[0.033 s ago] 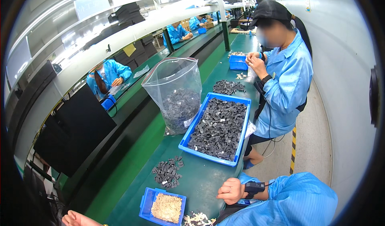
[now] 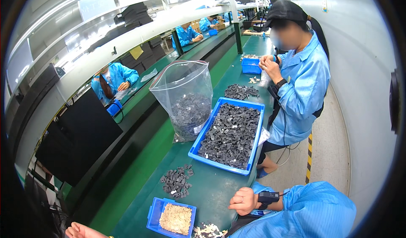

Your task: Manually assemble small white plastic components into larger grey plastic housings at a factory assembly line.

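Observation:
My right hand (image 2: 242, 201), wearing a ring, is closed with curled fingers above the green table's near edge. Whatever it may hold is hidden. A black device (image 2: 267, 198) is strapped round that wrist, below a blue sleeve. At the lower left edge my left hand (image 2: 82, 231) shows only in part, its fingers bent together. I cannot make out anything between them. Between my hands a small blue bin (image 2: 154, 214) holds thin beige pieces (image 2: 175, 219). Similar loose pieces (image 2: 210, 231) lie beside it, nearer my right hand. Beyond the bin is a pile of small black parts (image 2: 176, 181).
A large blue tray (image 2: 220, 167) full of black parts stands ahead, beside an open clear bag (image 2: 190, 107) of similar parts. At right, a co-worker (image 2: 300, 77) handles something above another blue bin (image 2: 251, 66). A black panel (image 2: 78, 136) stands at left.

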